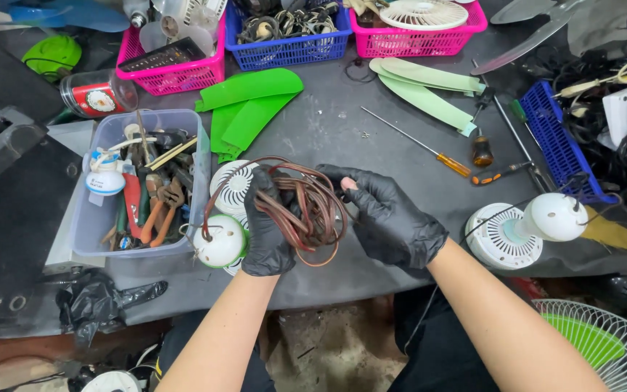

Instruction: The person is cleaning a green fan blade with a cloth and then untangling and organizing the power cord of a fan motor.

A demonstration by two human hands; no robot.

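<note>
Nearest me, both gloved hands work at the table's [371, 138] front edge. My left hand [268, 232] is wrapped tight around a coil [306, 210] of brown flat cord, which it holds just above the table, in front of a white motor [232, 187]. My right hand [390, 218] meets the coil from the other side, fingers loosely curled and partly apart, fingertips touching the loops; I cannot tell whether it pinches a strand. I judge the cord light, limp and springy, so the loops would splay if let go; the best hold is across the whole bundle at mid-coil, as the left has it. A white-and-green knob [220, 243] hangs at the coil's left. To the left stands a clear tub [201, 156] of hand tools; to the right lie two white fan housings [502, 236]. Farther off are green blades [248, 105], pale blades [429, 91] and a screwdriver [419, 143]. Farthest, pink and blue baskets [292, 47] line the back.
</note>
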